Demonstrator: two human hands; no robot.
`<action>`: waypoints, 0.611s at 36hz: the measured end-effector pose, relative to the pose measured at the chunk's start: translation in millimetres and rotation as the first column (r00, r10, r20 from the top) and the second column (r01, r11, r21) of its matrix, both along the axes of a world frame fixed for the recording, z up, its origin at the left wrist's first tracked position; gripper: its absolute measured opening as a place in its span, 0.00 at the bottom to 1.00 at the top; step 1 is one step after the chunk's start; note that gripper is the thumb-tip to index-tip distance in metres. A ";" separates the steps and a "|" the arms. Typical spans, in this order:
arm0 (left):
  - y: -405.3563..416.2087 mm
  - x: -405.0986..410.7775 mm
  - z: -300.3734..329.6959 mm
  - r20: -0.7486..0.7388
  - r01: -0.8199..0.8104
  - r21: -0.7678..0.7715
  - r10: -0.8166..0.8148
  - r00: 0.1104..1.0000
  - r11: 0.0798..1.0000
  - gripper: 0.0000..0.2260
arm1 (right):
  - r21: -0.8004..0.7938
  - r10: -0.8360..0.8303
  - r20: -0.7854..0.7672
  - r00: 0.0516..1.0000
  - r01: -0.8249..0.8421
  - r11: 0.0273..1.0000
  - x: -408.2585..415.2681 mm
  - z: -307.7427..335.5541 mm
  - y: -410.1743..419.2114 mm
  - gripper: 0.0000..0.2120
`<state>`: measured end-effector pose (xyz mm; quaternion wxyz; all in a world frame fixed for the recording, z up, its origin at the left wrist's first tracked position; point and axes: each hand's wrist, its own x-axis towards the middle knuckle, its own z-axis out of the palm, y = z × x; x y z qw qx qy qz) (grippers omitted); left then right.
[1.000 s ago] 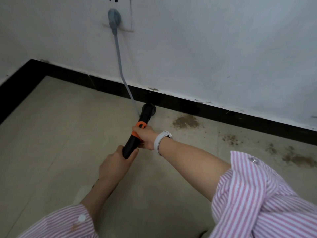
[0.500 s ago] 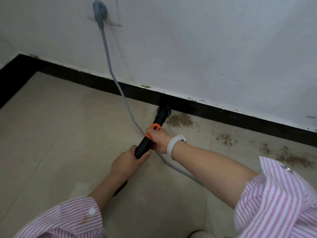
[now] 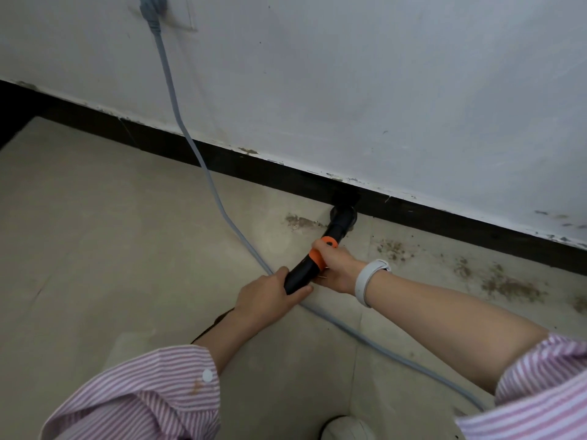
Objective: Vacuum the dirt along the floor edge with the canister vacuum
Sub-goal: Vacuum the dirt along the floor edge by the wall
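I am pressing the vacuum nozzle (image 3: 343,214) down at the floor edge, right against the black baseboard (image 3: 444,217), where the first dirt patch (image 3: 301,221) lies. A thin smear of that patch is showing just to the left of the nozzle, so I judge this spot only partly cleaned. To the right, more dirt patches (image 3: 508,285) are lying along the edge, well apart from the nozzle and untouched, so most of the job is left.

The black wand (image 3: 305,271) is running from the nozzle back toward me. My right hand (image 3: 336,265) is wrapping around it at the orange collar (image 3: 319,258), nearer the nozzle, and my left hand (image 3: 270,293) is gripping the lower end of the wand just behind it; both hands are grasping firmly, side by side.

The grey power cord (image 3: 203,166) is hanging from the wall socket (image 3: 152,4), crossing the floor (image 3: 95,249) under my hands and trailing off to my right. I am judging it could snag as I am working rightward. The canister itself is not showing.
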<state>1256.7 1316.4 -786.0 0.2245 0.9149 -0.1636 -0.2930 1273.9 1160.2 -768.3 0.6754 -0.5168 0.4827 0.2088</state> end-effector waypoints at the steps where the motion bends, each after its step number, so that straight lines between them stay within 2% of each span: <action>1: -1.4 -0.3 0.2 0.004 0.004 0.001 -0.004 1.000 1.000 0.21 | 0.006 -0.004 0.003 1.000 0.004 1.000 -1.2 0.3 -1.7 0.08; 7: 4.3 2.4 6.3 0.012 0.002 0.034 -0.003 1.000 0.999 0.22 | 0.045 -0.022 0.027 0.999 0.021 0.999 -0.2 3.0 3.8 0.06; 11: 21.3 -1.1 14.7 0.105 -0.017 0.094 0.007 0.994 0.995 0.20 | 0.074 0.002 0.042 0.999 -0.005 0.997 3.1 1.6 20.1 0.07; 16: 53.5 -6.3 22.2 0.175 -0.117 0.141 0.092 0.980 0.983 0.20 | 0.118 0.072 0.071 0.995 -0.080 0.990 11.5 4.2 54.5 0.06; 22: 89.8 -9.7 27.2 0.181 -0.268 0.121 0.244 0.953 0.956 0.20 | 0.113 0.150 0.108 0.983 -0.162 0.980 27.3 9.9 101.2 0.19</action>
